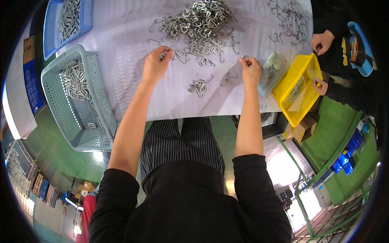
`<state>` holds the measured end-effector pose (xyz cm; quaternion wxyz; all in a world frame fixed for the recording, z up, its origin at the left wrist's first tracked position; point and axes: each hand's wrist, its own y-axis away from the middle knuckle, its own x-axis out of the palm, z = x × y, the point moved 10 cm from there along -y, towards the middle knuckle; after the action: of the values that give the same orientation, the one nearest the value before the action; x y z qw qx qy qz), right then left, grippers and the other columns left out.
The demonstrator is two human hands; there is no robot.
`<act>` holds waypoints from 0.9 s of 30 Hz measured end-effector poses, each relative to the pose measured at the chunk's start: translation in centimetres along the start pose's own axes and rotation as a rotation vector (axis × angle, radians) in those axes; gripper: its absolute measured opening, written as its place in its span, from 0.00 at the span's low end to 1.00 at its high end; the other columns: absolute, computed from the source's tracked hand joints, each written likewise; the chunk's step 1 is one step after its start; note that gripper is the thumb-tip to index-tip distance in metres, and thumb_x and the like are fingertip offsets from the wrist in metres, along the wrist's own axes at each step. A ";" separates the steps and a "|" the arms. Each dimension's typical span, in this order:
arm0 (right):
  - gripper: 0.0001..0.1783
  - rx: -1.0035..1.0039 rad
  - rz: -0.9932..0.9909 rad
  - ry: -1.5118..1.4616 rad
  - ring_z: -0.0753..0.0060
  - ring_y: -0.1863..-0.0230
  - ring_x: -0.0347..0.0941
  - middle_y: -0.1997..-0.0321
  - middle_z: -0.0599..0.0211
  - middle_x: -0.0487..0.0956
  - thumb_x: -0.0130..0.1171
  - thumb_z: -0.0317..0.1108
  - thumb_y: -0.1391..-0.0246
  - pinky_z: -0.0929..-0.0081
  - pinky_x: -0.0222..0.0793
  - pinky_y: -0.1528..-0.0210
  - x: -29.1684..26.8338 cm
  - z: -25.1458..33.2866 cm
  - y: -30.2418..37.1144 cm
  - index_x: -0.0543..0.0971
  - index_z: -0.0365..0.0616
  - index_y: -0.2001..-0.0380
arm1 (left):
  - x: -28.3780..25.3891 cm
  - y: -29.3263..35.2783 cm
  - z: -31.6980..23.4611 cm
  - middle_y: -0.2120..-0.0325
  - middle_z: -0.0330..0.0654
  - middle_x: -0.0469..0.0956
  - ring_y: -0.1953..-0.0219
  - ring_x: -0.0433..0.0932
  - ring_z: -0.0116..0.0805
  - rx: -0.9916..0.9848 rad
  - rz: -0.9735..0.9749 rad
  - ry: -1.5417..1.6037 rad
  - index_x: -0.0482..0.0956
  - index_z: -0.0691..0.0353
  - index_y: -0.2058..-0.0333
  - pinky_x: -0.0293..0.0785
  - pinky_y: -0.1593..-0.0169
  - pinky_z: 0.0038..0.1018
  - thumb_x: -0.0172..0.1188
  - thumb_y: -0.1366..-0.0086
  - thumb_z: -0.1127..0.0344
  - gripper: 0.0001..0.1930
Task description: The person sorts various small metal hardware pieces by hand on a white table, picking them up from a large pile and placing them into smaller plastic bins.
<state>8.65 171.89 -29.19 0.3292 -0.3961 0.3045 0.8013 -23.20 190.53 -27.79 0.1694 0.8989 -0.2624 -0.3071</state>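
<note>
My left hand (156, 67) is raised over the white-covered table, its thumb and fingers pinched on a small slotted metal buckle (162, 55). Over to the right, the fingertips of my right hand (251, 72) are closed together; what they hold, if anything, is too small to make out. Beyond both hands rises a heap of metal buckles and wire hooks (198, 24), with loose ones spilling toward me. A small cluster of hooks and buckles (198, 86) lies nearer, between my forearms. Beside it are a few thin hooks (229, 78).
A grey-green basket (106, 101) with metal buckles stands at left, a blue basket (88, 18) behind it. At right are a clear plastic bag (267, 79) and a yellow basket (289, 73), with a co-worker's hands (323, 41) beside it. Scattered hooks (289, 20) lie far right.
</note>
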 end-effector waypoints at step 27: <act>0.14 0.456 0.354 -0.782 0.74 0.77 0.68 0.77 0.73 0.73 0.61 0.43 0.51 0.78 0.59 0.81 2.5 -3.1 8.9 0.73 0.49 0.65 | 8.8 0.3 -1.2 0.82 0.38 0.75 0.74 0.79 0.33 0.036 0.392 -0.155 0.74 0.56 0.62 0.71 0.71 0.28 0.58 0.42 0.52 0.16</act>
<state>1.99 165.00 -30.77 0.3557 0.0747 0.3887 0.8467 -16.66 185.39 -30.83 0.1893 0.8073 -0.4499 -0.3319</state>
